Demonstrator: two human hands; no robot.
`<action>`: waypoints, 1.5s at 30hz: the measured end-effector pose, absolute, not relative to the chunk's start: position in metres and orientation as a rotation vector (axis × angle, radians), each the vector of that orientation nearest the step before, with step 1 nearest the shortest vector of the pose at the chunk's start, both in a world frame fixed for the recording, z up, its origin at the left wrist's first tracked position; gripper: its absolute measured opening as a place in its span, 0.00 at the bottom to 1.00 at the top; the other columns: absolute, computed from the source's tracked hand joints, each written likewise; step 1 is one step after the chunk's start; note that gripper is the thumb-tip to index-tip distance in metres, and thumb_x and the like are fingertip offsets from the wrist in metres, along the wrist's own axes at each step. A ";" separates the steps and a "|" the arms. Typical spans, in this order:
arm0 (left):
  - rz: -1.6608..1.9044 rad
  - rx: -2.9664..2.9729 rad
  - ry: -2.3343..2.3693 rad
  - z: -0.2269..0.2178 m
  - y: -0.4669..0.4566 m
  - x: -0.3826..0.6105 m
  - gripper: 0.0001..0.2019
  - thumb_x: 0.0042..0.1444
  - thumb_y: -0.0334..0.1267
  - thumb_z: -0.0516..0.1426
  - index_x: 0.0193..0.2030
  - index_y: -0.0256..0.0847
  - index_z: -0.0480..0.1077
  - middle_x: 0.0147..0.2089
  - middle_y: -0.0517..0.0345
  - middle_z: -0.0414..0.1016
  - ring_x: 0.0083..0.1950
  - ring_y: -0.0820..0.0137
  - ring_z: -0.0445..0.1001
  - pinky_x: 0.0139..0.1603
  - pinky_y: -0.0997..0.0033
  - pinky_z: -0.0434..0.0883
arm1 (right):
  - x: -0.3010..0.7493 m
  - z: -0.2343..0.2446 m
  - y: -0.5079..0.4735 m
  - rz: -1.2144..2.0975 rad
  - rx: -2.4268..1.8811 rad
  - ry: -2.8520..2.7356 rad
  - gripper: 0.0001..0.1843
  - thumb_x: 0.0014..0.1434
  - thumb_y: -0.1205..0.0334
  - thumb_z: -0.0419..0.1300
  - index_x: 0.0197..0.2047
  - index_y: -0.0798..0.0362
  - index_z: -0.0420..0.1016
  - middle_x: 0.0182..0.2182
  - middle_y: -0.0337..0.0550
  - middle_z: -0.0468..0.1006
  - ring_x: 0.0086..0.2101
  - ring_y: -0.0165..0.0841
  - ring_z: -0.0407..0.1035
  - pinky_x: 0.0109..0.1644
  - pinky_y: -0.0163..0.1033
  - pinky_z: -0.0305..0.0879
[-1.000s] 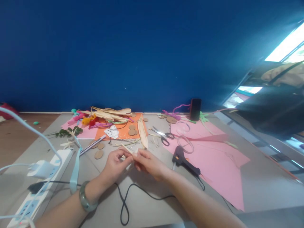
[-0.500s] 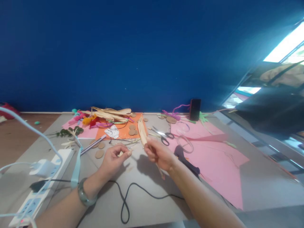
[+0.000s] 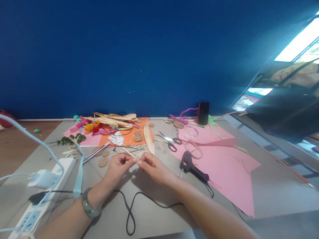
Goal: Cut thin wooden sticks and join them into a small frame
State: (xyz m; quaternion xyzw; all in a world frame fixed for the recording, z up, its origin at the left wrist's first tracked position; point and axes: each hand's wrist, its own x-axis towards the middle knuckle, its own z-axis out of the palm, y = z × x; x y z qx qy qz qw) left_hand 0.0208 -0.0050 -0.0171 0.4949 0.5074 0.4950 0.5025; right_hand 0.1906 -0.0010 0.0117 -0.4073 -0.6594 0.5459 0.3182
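My left hand point(image 3: 121, 168), with a green bangle point(image 3: 90, 203) on its wrist, pinches a thin pale raffia strip point(image 3: 129, 153) that slants up to the left. Against its thumb, the fingertips of my right hand point(image 3: 156, 169) close on the strip's lower end, so the two hands meet. Their fingers hide most of that end. Just beyond my right hand lies a flat bundle of raffia point(image 3: 149, 137). Scissors point(image 3: 171, 142) rest a little to its right, and a black glue gun point(image 3: 193, 167) lies beside my right forearm.
A white power strip point(image 3: 50, 186) with a plugged-in adapter stands at left. A black cable point(image 3: 131, 209) loops in front. Pink paper point(image 3: 224, 172) covers the right side. Behind are orange paper point(image 3: 129, 141), cork-coloured discs point(image 3: 103, 162), more raffia point(image 3: 114, 118) and an upright phone point(image 3: 203, 113).
My right hand has come down and left to meet my left hand, its fingers now at the strip. The glue gun, partly covered before, shows fully.
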 end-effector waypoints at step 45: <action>1.192 1.257 1.180 -0.019 -0.004 0.022 0.10 0.45 0.41 0.63 0.24 0.36 0.73 0.25 0.57 0.73 0.27 0.72 0.68 0.29 0.74 0.66 | 0.191 0.010 0.002 1.717 -1.188 -1.555 0.23 0.48 0.43 0.63 0.27 0.53 0.60 0.18 0.30 0.63 0.19 0.23 0.53 0.21 0.30 0.46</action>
